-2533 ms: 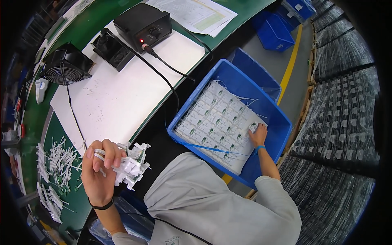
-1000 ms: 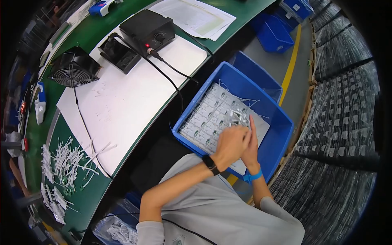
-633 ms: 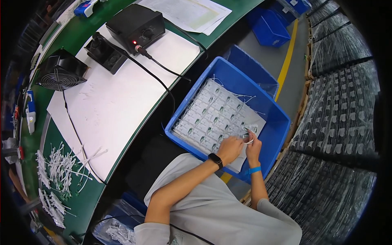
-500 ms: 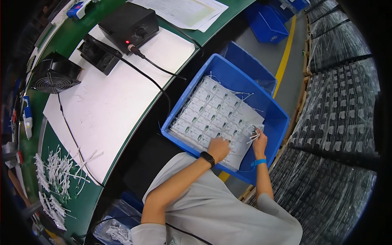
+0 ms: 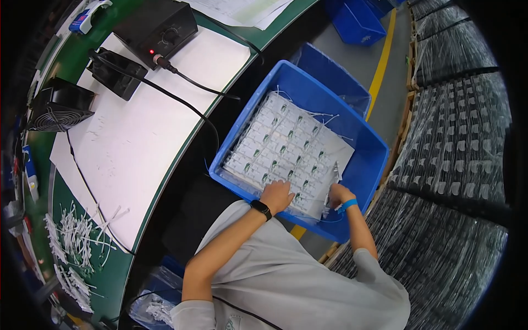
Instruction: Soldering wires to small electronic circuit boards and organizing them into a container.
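A blue bin (image 5: pixel 308 82) stands in front of me, lined with rows of white parts (image 5: pixel 280 140) that have green bits and thin white wires. My left hand (image 5: pixel 276 197) rests at the near edge of these rows, its fingers bent and slightly apart, with nothing visible in them. Toward the bin's right side, my right hand (image 5: pixel 340 195) is closed around a white wired part (image 5: pixel 335 175) beside the white sheet (image 5: pixel 342 154); its fingertips are hidden. Loose white wires stick out at the far edge of the rows.
On the green bench (image 5: pixel 148 214) at left lie a white mat (image 5: pixel 137 137), a black control box (image 5: pixel 157 33), a small black fan (image 5: pixel 60 107) and a heap of white wires (image 5: pixel 80 236). Plastic-wrapped stacks (image 5: pixel 451 143) rise at right. More blue bins (image 5: pixel 357 25) stand behind.
My right hand has come down and slightly left, bringing its white part to the sheet's right edge. My left hand has shifted left along the rows. The whole view has shifted a little.
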The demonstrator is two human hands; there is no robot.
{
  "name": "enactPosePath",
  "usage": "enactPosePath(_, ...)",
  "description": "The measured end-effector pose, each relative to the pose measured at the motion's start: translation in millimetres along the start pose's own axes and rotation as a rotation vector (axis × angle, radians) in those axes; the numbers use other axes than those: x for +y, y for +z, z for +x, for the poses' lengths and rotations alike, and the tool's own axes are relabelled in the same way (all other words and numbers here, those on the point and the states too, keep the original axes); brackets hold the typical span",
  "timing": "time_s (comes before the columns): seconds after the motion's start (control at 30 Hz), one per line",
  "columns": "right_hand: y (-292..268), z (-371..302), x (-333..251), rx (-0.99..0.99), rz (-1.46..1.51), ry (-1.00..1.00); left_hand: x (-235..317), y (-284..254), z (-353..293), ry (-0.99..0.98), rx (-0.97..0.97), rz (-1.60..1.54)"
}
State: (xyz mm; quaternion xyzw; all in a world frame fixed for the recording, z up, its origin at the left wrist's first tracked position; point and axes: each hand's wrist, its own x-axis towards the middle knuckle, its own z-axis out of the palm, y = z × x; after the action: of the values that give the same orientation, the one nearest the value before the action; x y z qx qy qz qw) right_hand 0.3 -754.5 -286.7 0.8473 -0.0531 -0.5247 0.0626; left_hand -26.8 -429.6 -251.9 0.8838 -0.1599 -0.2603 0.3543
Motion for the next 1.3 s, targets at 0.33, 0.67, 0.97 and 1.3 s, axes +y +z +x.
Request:
enactPosePath(0.33,25,9,-14,-0.119,0.489,-0.057,-2,4,0,0.04,0.064,-0.085)
enactPosePath(0.67,-1,38,24,0.642,0.382,0.144,2,-6,-3,0.024,0.076,-0.118)
enactPosePath(0.97,25,64,28,0.802,0.002,-0.096,2,-9,-5,0.016,0.111,-0.179)
enactPosePath(1.3,-47,-3,24,0.543,0.189,0.034,3,-12,-6,0.008,0.116,-0.217)
